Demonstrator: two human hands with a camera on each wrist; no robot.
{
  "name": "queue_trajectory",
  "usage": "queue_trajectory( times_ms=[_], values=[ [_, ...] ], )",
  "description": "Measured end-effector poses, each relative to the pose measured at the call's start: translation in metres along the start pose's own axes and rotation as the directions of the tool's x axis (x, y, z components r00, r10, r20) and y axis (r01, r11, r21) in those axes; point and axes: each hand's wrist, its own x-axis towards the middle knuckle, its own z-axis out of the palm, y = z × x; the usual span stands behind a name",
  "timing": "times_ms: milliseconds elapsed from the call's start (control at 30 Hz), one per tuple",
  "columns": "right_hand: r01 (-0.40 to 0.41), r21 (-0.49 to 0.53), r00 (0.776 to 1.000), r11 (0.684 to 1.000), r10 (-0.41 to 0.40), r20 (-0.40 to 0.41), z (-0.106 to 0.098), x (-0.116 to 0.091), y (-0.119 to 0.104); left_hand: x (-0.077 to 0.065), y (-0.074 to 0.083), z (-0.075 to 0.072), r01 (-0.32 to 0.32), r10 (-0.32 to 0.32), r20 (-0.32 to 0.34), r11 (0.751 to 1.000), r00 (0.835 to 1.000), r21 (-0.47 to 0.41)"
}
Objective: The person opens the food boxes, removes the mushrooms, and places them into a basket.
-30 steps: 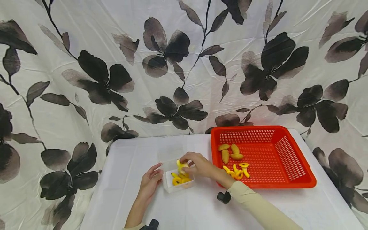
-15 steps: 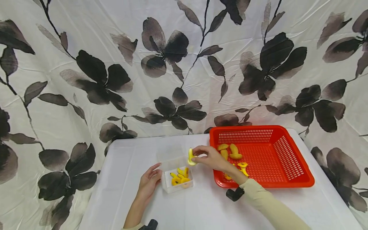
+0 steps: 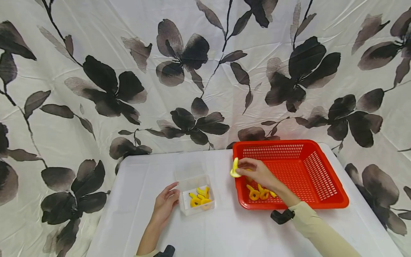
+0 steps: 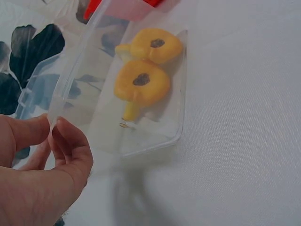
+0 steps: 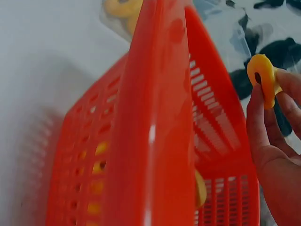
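Observation:
My right hand (image 3: pixel 260 174) pinches a yellow toy mushroom (image 3: pixel 235 168) above the left rim of the red basket (image 3: pixel 298 206). In the right wrist view the held mushroom (image 5: pixel 262 77) shows a rounded cap with a dark centre, thumb and fingertips at its stem. At the left, my left hand (image 3: pixel 164 204) pinches the edge of a clear plastic box (image 3: pixel 197 212). Several yellow mushrooms (image 3: pixel 200 197) lie in that box. More yellow mushrooms (image 3: pixel 254 194) lie in the basket's near left corner; the brown mushrooms behind my right hand are mostly hidden.
The box's clear lid (image 3: pixel 190 167) stands open toward the back. A white cloth covers the table (image 3: pixel 221 232). Behind it hangs a flower-patterned curtain (image 3: pixel 199 71). The basket has raised slotted walls.
My right hand has lifted a yellow mushroom out of the clear box and carried it rightward to the basket's left rim. My left hand has stayed at the box.

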Motion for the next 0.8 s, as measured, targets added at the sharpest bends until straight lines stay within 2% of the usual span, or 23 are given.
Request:
queue_trajectory(
  times_ms=[333,633,800],
  values=[
    [-0.083,-0.007,0.993,0.996,0.082,-0.082,-0.041,-0.024,0.021,-0.001,-0.001,-0.001,-0.001,0.002,0.003,1.0,1.0,-0.002],
    [-0.162,-0.104,0.976,0.981,0.144,-0.166,-0.071,-0.048,0.04,0.0,-0.001,-0.001,-0.011,0.011,0.013,1.0,1.0,0.001],
    [-0.212,-0.164,0.968,0.963,0.183,-0.172,-0.083,-0.057,0.048,0.001,-0.002,-0.001,-0.014,0.014,0.015,1.0,1.0,-0.008]
  ],
)
